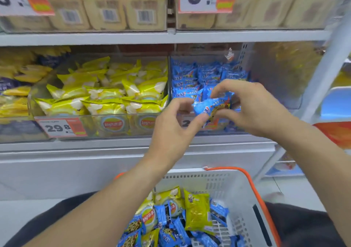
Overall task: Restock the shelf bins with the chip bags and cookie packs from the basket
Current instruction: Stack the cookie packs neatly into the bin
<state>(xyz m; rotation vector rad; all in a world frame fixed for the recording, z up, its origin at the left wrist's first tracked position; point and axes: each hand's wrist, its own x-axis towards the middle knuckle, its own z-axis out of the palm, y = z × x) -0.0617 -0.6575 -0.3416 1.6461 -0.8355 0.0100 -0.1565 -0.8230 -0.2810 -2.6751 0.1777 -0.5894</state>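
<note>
Two hands: left hand (pixel 171 127), right hand (pixel 252 106); one basket (pixel 245 199); three price tags.

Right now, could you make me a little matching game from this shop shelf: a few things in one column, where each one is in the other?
Things:
1. white plastic basket with orange handle
2. yellow chip bags
3. small blue cookie pack
4. beige wrapped packs

Places:
A. top shelf
B. pinched between both hands
C. left clear bin
D. lowest, nearest the camera

Pairs: 1-D, 2-C, 3-B, 4-A

Bright, even store light; soft blur throughout, wide-angle bending at edges, faint glare on clear bin fronts (pixel 106 127).
</note>
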